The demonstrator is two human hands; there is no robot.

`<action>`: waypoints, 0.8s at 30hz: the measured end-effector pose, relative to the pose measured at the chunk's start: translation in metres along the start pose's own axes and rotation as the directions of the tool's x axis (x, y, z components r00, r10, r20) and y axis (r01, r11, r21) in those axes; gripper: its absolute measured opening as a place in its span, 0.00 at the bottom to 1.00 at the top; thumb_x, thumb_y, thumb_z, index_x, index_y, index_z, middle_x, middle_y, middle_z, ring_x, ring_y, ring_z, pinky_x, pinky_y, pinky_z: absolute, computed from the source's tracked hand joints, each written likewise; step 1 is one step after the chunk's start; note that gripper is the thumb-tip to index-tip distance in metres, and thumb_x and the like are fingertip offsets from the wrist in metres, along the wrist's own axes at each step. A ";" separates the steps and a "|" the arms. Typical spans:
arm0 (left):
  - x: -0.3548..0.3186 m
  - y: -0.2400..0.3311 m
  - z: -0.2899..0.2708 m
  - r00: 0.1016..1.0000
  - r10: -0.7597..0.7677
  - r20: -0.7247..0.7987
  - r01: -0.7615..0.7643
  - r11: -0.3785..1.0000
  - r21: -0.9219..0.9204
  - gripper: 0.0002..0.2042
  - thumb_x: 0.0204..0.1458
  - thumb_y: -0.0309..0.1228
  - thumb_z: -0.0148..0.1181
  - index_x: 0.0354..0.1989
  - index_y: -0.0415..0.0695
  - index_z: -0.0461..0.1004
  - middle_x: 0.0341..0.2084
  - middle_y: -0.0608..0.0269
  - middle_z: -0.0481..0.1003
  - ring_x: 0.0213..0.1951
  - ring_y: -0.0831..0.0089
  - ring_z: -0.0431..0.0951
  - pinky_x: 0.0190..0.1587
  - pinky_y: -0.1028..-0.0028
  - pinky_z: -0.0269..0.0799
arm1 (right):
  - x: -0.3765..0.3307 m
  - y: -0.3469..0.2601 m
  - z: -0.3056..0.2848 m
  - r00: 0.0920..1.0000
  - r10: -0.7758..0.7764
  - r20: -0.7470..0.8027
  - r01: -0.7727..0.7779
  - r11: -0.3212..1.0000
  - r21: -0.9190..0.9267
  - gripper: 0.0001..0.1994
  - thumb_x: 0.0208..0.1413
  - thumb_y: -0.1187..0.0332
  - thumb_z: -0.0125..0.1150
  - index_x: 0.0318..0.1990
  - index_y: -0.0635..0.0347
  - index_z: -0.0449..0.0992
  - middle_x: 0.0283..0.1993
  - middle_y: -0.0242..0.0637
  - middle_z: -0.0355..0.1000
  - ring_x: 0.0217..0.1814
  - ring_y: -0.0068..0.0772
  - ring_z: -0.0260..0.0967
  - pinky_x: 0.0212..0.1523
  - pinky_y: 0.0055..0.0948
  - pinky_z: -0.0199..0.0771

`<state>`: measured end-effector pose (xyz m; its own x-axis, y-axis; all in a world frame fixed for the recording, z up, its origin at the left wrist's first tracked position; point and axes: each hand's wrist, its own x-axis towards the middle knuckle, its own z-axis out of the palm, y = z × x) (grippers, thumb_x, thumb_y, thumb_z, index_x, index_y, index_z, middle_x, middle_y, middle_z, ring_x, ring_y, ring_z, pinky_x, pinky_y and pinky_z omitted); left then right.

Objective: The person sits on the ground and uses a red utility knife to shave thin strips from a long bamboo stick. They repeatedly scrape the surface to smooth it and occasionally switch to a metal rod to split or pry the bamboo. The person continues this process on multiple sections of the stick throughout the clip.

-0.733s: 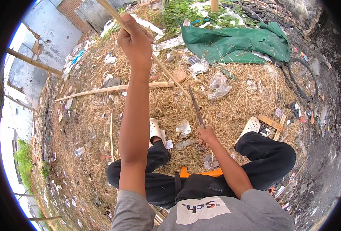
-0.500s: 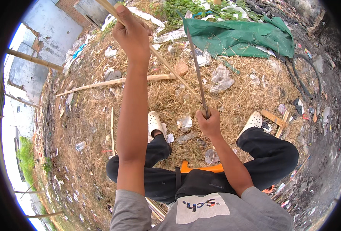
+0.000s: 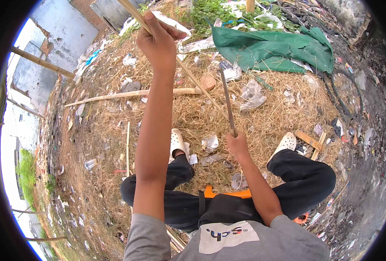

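My left hand [image 3: 157, 45] is stretched far forward, closed around a long pale bamboo strip [image 3: 196, 81]. Its thumb lies along the strip, and a finger points off to the right. From that hand the strip slants down to the right, its lower end near the blade of a long dark knife [image 3: 227, 98]. My right hand [image 3: 237, 145] grips the knife by its handle, between my knees, with the blade pointing away from me. Whether blade and strip touch, I cannot tell.
Dry grass with scattered litter covers the ground. A bamboo piece [image 3: 132, 93] lies across it, and a green tarp [image 3: 271, 48] is spread ahead. Nailed wood pieces [image 3: 312, 142] lie by my right shoe [image 3: 285, 143]. Something orange [image 3: 227, 192] shows under me.
My right hand has drawn the knife back toward me, and its tip now sits lower in the view. The left hand keeps hold of the bamboo strip, its position shifted slightly right.
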<state>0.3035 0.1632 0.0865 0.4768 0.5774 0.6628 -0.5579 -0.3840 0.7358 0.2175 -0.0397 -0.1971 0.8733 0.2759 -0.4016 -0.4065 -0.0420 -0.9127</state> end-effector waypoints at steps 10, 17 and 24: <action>0.001 0.006 0.007 0.998 -0.040 -0.038 0.039 0.999 -0.029 0.30 0.63 0.52 0.37 0.14 0.44 0.65 0.08 0.62 0.69 0.17 0.66 0.79 0.24 0.72 0.76 | 0.030 0.206 -0.010 0.933 0.051 -0.357 -0.227 0.851 -0.473 0.10 0.49 0.66 0.60 0.27 0.66 0.74 0.22 0.39 0.72 0.25 0.40 0.69 0.30 0.43 0.68; 0.001 -0.005 -0.022 0.996 -0.027 0.082 0.035 0.995 -0.097 0.31 0.63 0.55 0.35 0.15 0.43 0.65 0.10 0.63 0.64 0.17 0.70 0.74 0.26 0.66 0.80 | 0.015 0.096 -0.004 0.983 0.030 -0.181 -0.092 0.936 -0.341 0.10 0.50 0.69 0.57 0.21 0.63 0.68 0.16 0.30 0.63 0.15 0.23 0.58 0.19 0.31 0.58; -0.004 -0.005 -0.030 0.997 -0.065 0.052 0.070 0.992 -0.100 0.28 0.61 0.56 0.39 0.16 0.47 0.61 0.11 0.65 0.62 0.17 0.73 0.70 0.25 0.67 0.79 | -0.025 0.032 0.063 0.969 -0.248 -0.006 0.244 0.958 -0.151 0.14 0.46 0.67 0.58 0.15 0.62 0.64 0.12 0.33 0.61 0.15 0.27 0.57 0.21 0.34 0.59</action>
<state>0.2840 0.1842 0.0763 0.5466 0.5631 0.6197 -0.5883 -0.2684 0.7628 0.1661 0.0123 -0.2115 0.9484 0.2719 -0.1631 -0.1354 -0.1180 -0.9837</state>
